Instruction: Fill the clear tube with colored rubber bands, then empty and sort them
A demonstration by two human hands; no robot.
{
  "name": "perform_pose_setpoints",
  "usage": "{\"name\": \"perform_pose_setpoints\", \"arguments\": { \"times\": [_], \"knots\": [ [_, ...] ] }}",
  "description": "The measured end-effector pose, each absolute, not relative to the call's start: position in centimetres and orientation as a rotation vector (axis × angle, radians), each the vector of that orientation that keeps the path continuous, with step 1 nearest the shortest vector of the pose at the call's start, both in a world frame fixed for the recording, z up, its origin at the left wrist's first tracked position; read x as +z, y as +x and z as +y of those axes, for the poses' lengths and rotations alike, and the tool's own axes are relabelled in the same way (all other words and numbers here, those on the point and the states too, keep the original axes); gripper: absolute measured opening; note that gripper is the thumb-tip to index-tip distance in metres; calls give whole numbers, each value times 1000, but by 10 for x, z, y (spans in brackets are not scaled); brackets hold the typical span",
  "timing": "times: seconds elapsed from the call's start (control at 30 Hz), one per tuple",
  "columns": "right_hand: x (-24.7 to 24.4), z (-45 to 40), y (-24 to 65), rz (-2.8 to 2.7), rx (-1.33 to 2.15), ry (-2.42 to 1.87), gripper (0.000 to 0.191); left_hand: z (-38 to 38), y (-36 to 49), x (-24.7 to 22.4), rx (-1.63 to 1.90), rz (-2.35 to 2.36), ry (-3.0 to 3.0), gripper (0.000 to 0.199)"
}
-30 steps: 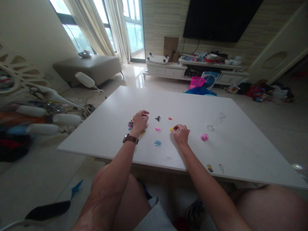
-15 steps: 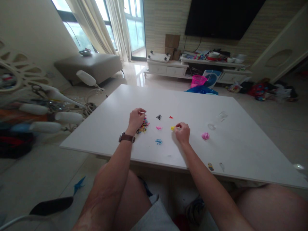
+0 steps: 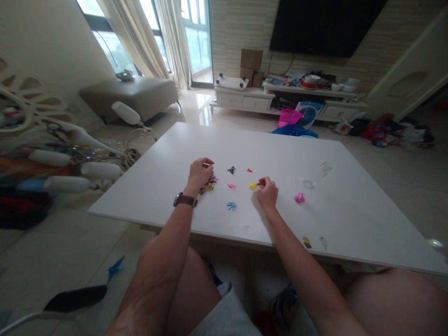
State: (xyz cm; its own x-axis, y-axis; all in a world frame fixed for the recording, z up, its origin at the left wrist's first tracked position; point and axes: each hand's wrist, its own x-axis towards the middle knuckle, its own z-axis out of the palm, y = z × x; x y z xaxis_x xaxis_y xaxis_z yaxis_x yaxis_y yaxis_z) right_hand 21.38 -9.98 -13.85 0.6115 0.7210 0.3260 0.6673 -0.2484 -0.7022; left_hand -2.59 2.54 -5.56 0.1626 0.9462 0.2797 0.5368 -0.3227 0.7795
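Bent over a multicoloured pile [image 3: 209,185] of small bands is my left hand [image 3: 200,173], its fingers curled together; what they hold, if anything, is too small to make out. My right hand [image 3: 267,190] is closed just right of a small yellow bunch [image 3: 252,186], fingertips pinched at its edge; anything between them is hidden. Between my hands lie a black bunch [image 3: 231,170], a pink bunch [image 3: 231,185] and a blue bunch [image 3: 231,206]. A few red pieces [image 3: 249,170] lie behind the yellow ones.
On the white table [image 3: 280,156], a pink ball-like object [image 3: 299,198], a clear ring [image 3: 309,184] and a clear container [image 3: 325,169] stand to the right. Near the front edge lie a yellow figure sticker [image 3: 307,242] and a small clear piece [image 3: 323,242].
My right hand has shifted slightly right, away from the yellow bunch, more of which now shows. My left hand has barely moved.
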Motion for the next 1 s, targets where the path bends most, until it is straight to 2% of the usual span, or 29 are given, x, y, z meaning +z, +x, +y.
{"name": "perform_pose_setpoints", "arguments": {
  "times": [0.17, 0.4, 0.67, 0.83, 1.0],
  "knots": [
    [-139, -100, 214, -1134, 72, -1965, 21, 26, -34, -57, 960, 1415, 1979, 14],
    [-139, -100, 214, -1123, 46, -1936, 21, 26, -53, -73, 560, 1243, 2139, 6],
    [-135, -101, 212, -1137, 56, -1952, 19, 29, -53, -90, 355, 1181, 2227, 29],
    [-135, -101, 212, -1142, 53, -1936, 16, 30, -49, -93, 338, 1286, 2276, 14],
    [-137, -100, 213, -1149, 45, -1932, 14, 30, -50, -82, 337, 1331, 2300, 9]
  ]
}}
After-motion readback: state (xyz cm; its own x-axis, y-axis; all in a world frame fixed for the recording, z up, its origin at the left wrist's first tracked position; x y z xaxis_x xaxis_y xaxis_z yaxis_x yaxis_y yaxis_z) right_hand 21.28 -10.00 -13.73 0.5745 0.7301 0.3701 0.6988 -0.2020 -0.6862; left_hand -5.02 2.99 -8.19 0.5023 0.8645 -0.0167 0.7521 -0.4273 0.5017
